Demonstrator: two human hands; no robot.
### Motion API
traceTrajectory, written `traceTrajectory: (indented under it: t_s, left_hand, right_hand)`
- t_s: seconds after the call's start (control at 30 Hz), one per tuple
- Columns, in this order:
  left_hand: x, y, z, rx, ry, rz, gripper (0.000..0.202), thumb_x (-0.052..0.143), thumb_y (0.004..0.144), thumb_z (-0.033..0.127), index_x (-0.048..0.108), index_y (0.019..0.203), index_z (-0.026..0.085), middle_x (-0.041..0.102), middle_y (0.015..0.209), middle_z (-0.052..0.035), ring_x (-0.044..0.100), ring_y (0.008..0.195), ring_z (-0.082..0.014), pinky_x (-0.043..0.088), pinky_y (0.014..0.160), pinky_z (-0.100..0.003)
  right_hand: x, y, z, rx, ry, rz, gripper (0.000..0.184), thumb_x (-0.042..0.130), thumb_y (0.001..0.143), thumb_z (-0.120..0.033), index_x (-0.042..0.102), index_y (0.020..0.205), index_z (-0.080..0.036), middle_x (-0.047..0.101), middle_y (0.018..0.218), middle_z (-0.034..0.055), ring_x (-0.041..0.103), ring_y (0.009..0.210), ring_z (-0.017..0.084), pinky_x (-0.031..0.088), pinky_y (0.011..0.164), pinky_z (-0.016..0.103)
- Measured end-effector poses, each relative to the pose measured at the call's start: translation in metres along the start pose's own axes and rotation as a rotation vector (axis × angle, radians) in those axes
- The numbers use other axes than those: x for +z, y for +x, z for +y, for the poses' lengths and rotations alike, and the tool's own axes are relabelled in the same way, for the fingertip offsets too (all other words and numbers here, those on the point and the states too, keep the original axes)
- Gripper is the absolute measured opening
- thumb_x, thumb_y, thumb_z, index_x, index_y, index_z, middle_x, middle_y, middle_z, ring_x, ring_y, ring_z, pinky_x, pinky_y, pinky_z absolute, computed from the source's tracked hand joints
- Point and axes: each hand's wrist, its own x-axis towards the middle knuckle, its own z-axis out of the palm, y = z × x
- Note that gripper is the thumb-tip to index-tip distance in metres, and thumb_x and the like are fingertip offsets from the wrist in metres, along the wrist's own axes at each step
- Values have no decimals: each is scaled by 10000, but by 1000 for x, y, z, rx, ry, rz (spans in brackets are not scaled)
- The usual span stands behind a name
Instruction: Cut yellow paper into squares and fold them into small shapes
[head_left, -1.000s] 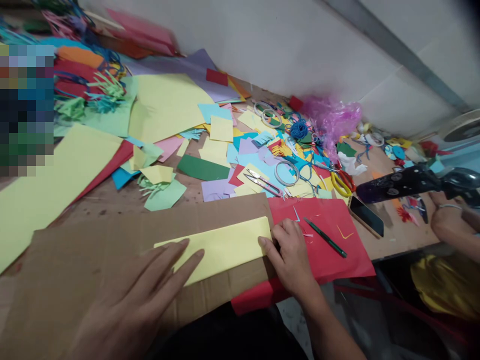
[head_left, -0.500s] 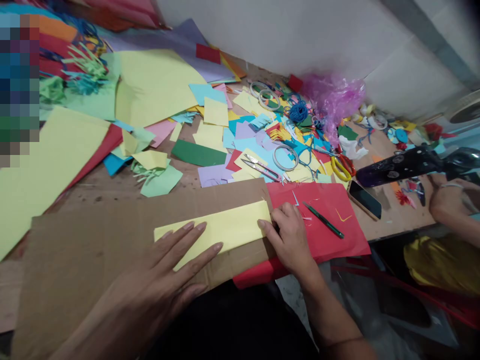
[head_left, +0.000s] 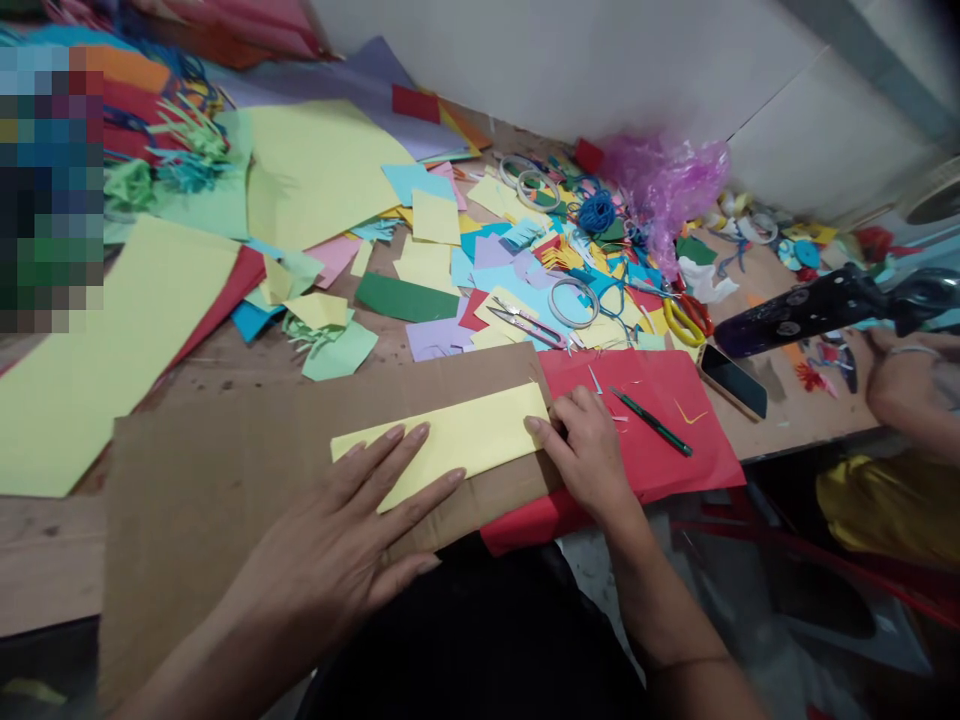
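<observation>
The person's left hand (head_left: 330,540) lies flat and palm down at the lower centre, fingers spread wide, with the fingertips on the yellow paper strip (head_left: 442,445) and the thumb out on the cardboard below it. The right hand (head_left: 589,455) comes in from the lower right, its fingers curled close together at the strip's right end. (Whether it grips the paper or only presses on it, I cannot tell.)

The strip lies on a brown cardboard sheet (head_left: 225,500), its long axis running left to right and rising slightly towards the right. Its right end sits just short of the cardboard's edge, and its left end stops near the left hand's fingertips. Bare cardboard stretches well to the left and in a band above the strip.

Past that right edge, a red paper sheet (head_left: 637,420) lies partly under the cardboard, with a green-handled tool (head_left: 652,425) on it, just beside the right hand. Beyond are thread snips (head_left: 525,325) among scattered coloured paper scraps (head_left: 450,300), and a phone (head_left: 733,380). At far right, another person's forearm (head_left: 911,385) rests near the wooden table's edge (head_left: 810,445).
</observation>
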Motion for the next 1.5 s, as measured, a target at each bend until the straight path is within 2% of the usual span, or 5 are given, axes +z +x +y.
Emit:
traceTrajectory:
  t_s: [0.27,0.5,0.73,0.93,1.5]
  left_hand:
    - [-2,0,0,0,-11,-13,639,475,937,667,458,1510,386,332,1655,-36,368,1470,-318,307,1184,-444]
    - [-4,2,1,21,-8,12,649,518,928,641,465,1511,361,287,1674,-45,368,1472,-311,284,1196,-414]
    - [1,-3,-1,55,-30,-22,516,498,951,590,621,1362,302,363,1640,-65,348,1488,-324,306,1188,-461]
    - [6,-6,-1,16,-64,4,494,461,976,557,629,1361,298,405,1617,-72,329,1499,-334,324,1185,-502]
    - [0,-4,-4,32,0,-38,657,487,940,628,434,1533,349,308,1665,-64,349,1488,-337,280,1200,-502]
  right_hand:
    - [0,2,2,24,96,15,292,563,977,-374,507,737,-218,537,815,23,515,786,198,404,708,328]
    - [-12,-30,-11,-149,89,382,307,545,977,-261,585,1280,-235,685,1161,114,606,1106,278,457,972,468]
    - [8,-62,-52,-622,-11,-75,477,398,1048,-419,477,1470,-210,544,1517,27,392,1461,166,267,1203,385]
    - [21,-70,-48,-559,-91,-140,528,386,1054,-394,385,1541,-189,406,1607,42,251,1536,154,93,1259,435]
    - [0,-70,-4,-318,-92,-33,517,491,1025,-348,415,1532,-277,562,1491,62,514,1395,208,181,1214,441]
